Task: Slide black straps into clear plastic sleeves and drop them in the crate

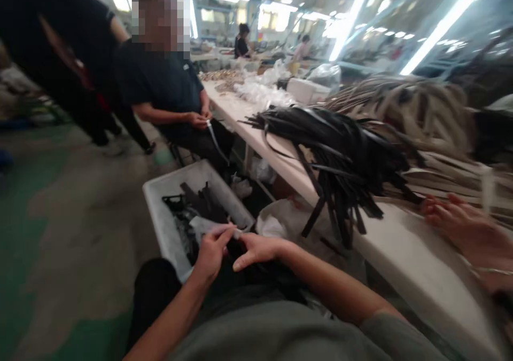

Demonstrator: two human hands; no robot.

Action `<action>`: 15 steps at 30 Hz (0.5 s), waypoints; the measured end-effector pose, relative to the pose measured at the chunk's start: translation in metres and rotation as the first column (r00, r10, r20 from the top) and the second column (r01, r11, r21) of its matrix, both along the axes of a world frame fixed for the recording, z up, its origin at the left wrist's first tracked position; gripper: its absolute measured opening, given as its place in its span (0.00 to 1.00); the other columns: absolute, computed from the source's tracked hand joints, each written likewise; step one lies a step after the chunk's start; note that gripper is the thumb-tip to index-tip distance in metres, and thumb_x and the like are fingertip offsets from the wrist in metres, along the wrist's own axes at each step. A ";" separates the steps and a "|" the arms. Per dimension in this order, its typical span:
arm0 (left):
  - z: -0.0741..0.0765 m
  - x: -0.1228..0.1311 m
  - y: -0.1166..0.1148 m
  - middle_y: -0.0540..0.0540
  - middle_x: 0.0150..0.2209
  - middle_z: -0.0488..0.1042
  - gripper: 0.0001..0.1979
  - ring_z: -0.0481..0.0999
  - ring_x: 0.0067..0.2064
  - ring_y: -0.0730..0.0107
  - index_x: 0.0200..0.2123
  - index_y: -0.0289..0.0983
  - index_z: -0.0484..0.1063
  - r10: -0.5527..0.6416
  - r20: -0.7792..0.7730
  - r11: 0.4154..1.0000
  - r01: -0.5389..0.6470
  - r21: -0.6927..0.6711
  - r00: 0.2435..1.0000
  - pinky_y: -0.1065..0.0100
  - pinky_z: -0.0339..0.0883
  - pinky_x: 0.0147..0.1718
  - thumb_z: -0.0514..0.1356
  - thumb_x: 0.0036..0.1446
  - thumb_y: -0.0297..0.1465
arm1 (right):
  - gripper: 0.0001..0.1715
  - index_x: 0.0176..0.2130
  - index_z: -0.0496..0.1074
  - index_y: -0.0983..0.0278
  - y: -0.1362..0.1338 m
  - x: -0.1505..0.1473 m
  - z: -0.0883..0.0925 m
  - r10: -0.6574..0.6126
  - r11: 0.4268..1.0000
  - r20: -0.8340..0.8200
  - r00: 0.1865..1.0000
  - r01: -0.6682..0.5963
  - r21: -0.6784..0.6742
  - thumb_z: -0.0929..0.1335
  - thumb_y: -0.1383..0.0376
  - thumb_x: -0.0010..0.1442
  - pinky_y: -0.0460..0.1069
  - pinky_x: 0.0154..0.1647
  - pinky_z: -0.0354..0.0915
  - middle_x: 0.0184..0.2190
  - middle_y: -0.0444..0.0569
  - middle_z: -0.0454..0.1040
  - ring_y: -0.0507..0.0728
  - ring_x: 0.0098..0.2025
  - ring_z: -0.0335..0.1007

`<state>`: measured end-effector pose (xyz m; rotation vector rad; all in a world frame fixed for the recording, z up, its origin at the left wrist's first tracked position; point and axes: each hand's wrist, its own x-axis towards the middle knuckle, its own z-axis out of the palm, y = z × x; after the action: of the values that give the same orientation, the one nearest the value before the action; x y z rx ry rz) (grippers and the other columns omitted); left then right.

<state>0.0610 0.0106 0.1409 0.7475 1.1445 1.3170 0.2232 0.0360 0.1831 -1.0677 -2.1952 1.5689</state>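
Observation:
Above my lap, my left hand (212,251) pinches a pale, light-coloured strip (204,226) whose far end hangs over the white bin. My right hand (260,250) meets it from the right, its fingertips closed on the near end of the same strip and its thumb held lower and apart. The white plastic bin (155,211) stands on the floor just beyond my hands, with dark strips (204,201) lying inside. Motion blur hides the strip's fine detail.
The long table (404,243) at right holds a bundle of black straps (340,136), beige straps (417,104) and plastic bags (268,86). Another person's hand (468,233) rests at its right. A seated person (168,83) holds a strip; someone stands behind at left.

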 end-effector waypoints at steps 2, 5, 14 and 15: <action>0.006 -0.011 -0.003 0.44 0.33 0.80 0.11 0.76 0.39 0.63 0.30 0.36 0.80 -0.026 -0.079 1.000 0.027 0.004 0.997 0.67 0.69 0.41 0.70 0.45 0.37 | 0.15 0.34 0.76 0.66 -0.016 -0.014 -0.011 0.055 0.964 -0.180 0.982 -0.099 -0.247 0.71 0.56 0.56 0.47 0.36 0.70 0.26 0.43 0.76 0.54 0.30 0.74; 0.013 -0.035 -0.010 0.43 0.39 0.80 0.11 0.76 0.39 0.64 0.31 0.36 0.80 0.020 -0.029 1.000 -0.019 0.022 0.999 0.67 0.69 0.40 0.68 0.47 0.38 | 0.20 0.41 0.74 0.67 -0.025 -0.015 -0.019 0.018 0.879 -0.270 0.963 -0.144 -0.455 0.64 0.53 0.63 0.48 0.30 0.67 0.22 0.44 0.72 0.52 0.24 0.69; 0.004 -0.034 -0.028 0.44 0.35 0.80 0.11 0.77 0.38 0.65 0.30 0.35 0.80 -0.029 0.059 0.999 0.028 0.018 0.998 0.66 0.68 0.42 0.68 0.47 0.37 | 0.30 0.49 0.68 0.68 -0.049 0.004 -0.029 0.061 0.852 -0.225 0.972 -0.168 -0.495 0.63 0.46 0.63 0.48 0.35 0.68 0.37 0.51 0.75 0.52 0.31 0.72; 0.002 -0.028 -0.032 0.43 0.35 0.80 0.11 0.77 0.38 0.64 0.31 0.35 0.80 -0.069 0.047 0.998 0.069 0.011 0.996 0.65 0.69 0.41 0.68 0.48 0.37 | 0.29 0.44 0.69 0.69 -0.049 0.001 -0.028 0.011 0.884 -0.213 0.977 -0.110 -0.454 0.62 0.45 0.62 0.47 0.34 0.67 0.35 0.51 0.75 0.51 0.30 0.72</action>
<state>0.0328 -0.0210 0.1427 0.7519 1.0665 1.2767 0.2241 -0.0126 0.1555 -0.8998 -1.7730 2.1981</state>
